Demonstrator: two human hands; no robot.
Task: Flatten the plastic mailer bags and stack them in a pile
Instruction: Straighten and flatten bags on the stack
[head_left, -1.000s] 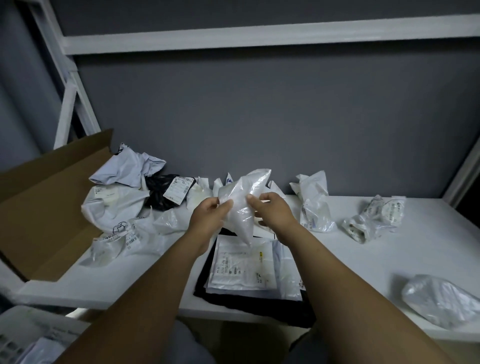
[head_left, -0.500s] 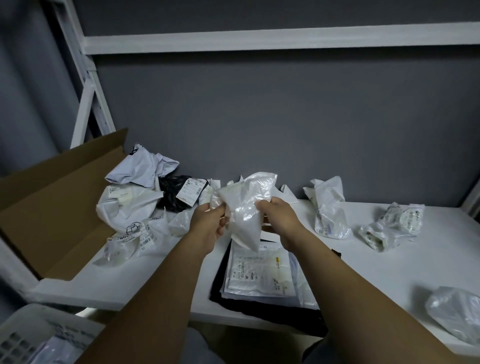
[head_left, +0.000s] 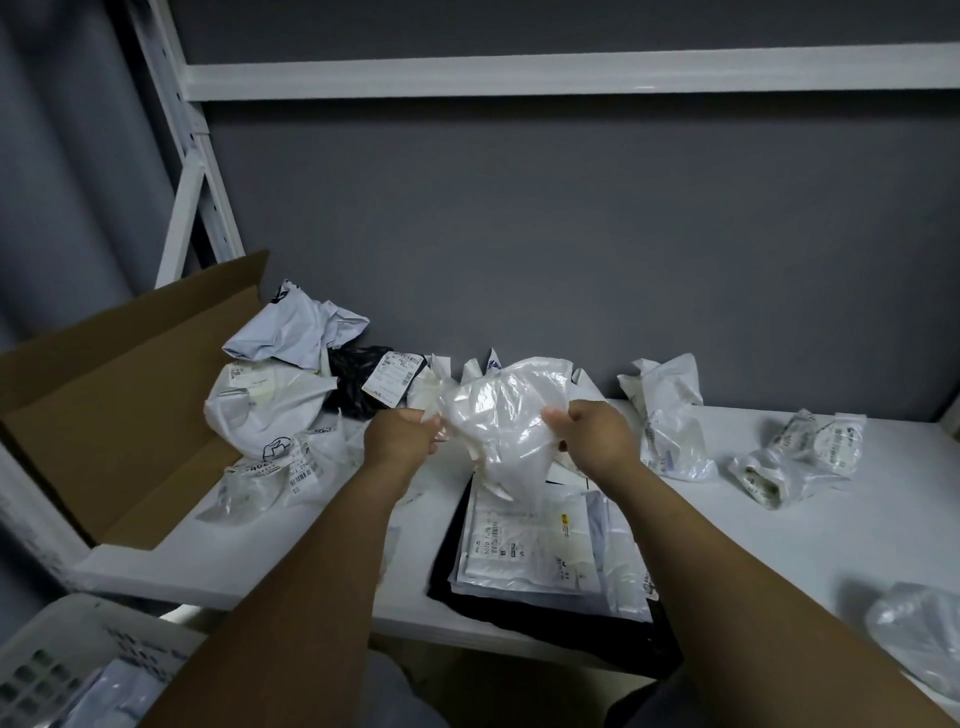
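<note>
I have both hands up over the flat pile (head_left: 530, 545) of smoothed mailers, and everything below is placed from that pile. The crumpled translucent mailer bag (head_left: 498, 415) hangs in the air just above the pile's far edge, with its lower tip drooping toward the top sheet; I cannot tell whether it touches. My left grip (head_left: 400, 441) pinches the bag's left edge, thumb and fingers curled in on the plastic. My right grip (head_left: 597, 436) holds the bag's right side, thumb on the front of the film and the fingers tucked behind it, out of sight. The bag is puffed and wrinkled between the two, not flat.

The pile itself lies on the white desk (head_left: 779, 545) at its near edge. Its top sheets are pale and carry printed labels, and a black mailer (head_left: 519, 618) sits beneath them, showing along the pile's left and near sides.

Left of the pile and further back is a heap of crumpled mailers (head_left: 270, 405), white and grey, with a black crumpled bag (head_left: 353, 379) among them. The heap spills out of an open cardboard box (head_left: 104, 415) lying on its side.

Right of the pile, toward the back, one white crumpled bag (head_left: 670, 410) stands loosely upright. Further right a labelled clear bundle (head_left: 800, 457) lies on its own, well apart from the pile. Near the desk's front edge, far right of the pile, rests another clear bag (head_left: 919, 629).

Below the desk and left of the pile, a white basket (head_left: 47, 660) shows at the corner of the head view.
</note>
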